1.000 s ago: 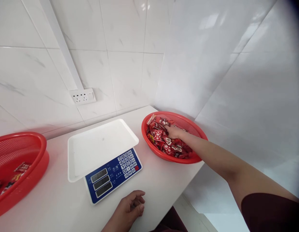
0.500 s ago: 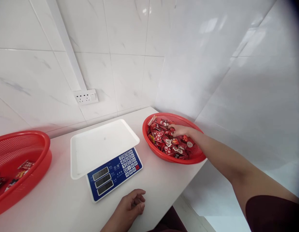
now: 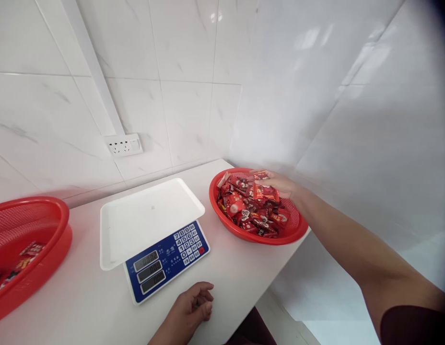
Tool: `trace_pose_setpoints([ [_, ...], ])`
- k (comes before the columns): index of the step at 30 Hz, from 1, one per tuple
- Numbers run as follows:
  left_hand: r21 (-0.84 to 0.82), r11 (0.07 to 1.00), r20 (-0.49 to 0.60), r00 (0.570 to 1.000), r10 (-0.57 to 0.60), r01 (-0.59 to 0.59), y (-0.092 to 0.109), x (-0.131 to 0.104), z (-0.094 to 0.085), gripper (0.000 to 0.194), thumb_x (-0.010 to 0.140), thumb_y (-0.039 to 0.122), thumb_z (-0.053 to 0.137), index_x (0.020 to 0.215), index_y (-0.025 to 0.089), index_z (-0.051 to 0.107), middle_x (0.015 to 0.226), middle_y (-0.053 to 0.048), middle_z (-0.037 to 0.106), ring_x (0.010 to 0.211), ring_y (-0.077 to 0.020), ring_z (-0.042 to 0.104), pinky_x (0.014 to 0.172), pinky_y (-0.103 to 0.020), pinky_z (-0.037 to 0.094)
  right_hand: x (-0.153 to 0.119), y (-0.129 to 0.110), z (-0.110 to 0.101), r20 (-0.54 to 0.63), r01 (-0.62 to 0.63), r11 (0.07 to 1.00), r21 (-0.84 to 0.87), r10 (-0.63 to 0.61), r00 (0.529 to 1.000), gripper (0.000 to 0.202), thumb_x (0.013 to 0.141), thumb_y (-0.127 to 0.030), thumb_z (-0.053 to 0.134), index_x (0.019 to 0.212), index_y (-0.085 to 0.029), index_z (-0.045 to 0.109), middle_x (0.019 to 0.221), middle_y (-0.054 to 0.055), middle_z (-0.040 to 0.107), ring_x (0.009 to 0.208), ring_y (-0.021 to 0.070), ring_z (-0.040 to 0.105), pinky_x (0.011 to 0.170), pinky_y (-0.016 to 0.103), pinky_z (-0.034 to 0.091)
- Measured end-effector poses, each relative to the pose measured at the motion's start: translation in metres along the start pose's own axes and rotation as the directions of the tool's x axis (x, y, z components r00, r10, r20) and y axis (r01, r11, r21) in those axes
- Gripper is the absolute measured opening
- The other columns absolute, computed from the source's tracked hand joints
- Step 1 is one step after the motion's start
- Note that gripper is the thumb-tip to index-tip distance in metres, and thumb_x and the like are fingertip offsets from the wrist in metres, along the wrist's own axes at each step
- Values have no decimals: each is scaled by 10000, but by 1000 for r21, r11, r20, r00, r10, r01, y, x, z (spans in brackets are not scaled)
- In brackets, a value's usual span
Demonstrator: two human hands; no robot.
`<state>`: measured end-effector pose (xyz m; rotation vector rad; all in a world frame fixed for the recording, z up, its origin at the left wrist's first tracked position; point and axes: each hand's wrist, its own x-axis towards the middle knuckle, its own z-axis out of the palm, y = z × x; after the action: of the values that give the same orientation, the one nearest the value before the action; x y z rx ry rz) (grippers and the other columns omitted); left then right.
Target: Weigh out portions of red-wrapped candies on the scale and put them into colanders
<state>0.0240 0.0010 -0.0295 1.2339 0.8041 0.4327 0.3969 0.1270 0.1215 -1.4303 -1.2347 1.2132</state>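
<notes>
Red packets (image 3: 260, 219) piled in red basket (image 3: 225, 222); right hand (image 3: 282, 184) at basket's 1 o'clock, clamped on a few above pile. Left hand (image 3: 188, 309) at basket's 7 o'clock, loosely curled, thumb and fingertips apart; scale (image 3: 161, 258) near 9 o'clock.

The white table (image 3: 233, 273) bears a scale (image 3: 156, 230) between the left red basket (image 3: 50, 261) and the right red basket (image 3: 228, 224).
</notes>
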Motion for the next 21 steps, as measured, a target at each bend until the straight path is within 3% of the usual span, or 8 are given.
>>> trace_pose_setpoints([
  [6,-15,1000,-16,1000,24,-24,-4,0,0,493,728,497,642,1096,179,564,930,-56,551,708,-138,541,705,-318,448,1,2,7,-39,-45,999,0,45,998,127,890,-290,515,1003,-234,529,1058,74,692,958,213,672,792,401,585],
  [12,31,1000,-3,1000,-1,1,5,-2,0,442,744,419,637,1103,173,557,938,-53,554,713,-132,538,727,-314,444,4,5,-2,-50,-106,958,-267,96,994,344,864,-466,525,1124,-241,538,1136,86,667,964,244,660,750,376,580],
  [16,46,999,2,1000,-3,3,4,-3,-1,426,761,403,619,1114,174,549,949,-56,556,725,-136,538,731,-316,444,6,6,-6,9,-72,854,-515,89,996,510,756,-553,622,1162,-246,592,1294,71,574,1154,315,540,883,396,509],
  [19,53,999,5,1000,2,-3,1,-3,-1,416,773,398,607,1120,176,547,955,-57,557,728,-137,539,731,-317,445,4,11,0,112,21,754,-656,69,991,652,595,-468,780,1192,-270,608,1350,37,527,1255,341,436,1023,425,387],
  [21,48,999,6,1000,0,-1,1,-3,-1,415,775,396,605,1123,178,546,956,-55,556,730,-137,539,734,-317,445,1,17,7,165,73,684,-726,70,984,659,489,-395,839,1113,-270,666,1258,42,606,1189,354,501,1006,443,396],
])
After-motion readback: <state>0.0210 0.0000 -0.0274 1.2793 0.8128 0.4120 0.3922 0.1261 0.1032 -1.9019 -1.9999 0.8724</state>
